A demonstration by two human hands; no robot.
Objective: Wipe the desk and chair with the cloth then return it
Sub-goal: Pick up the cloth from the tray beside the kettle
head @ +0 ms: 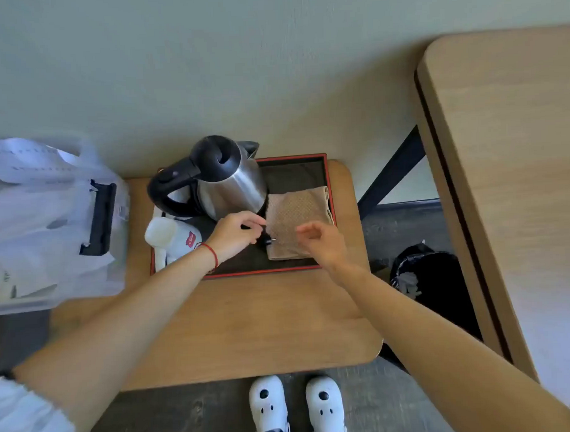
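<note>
Both hands, left hand (234,232) and right hand (323,242), hover loosely open over the folded cloth (293,218).

We see a folded beige cloth (293,223) on a red-rimmed tray (330,195) beside a steel kettle (224,182), our left hand (234,232) touching its near-left edge, right hand (323,243) open above it.

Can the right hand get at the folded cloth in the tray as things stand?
Probably yes. The right hand hovers open just over the cloth, nothing lying on top of it; the kettle stands beside it and the left hand is at its left edge.
</note>
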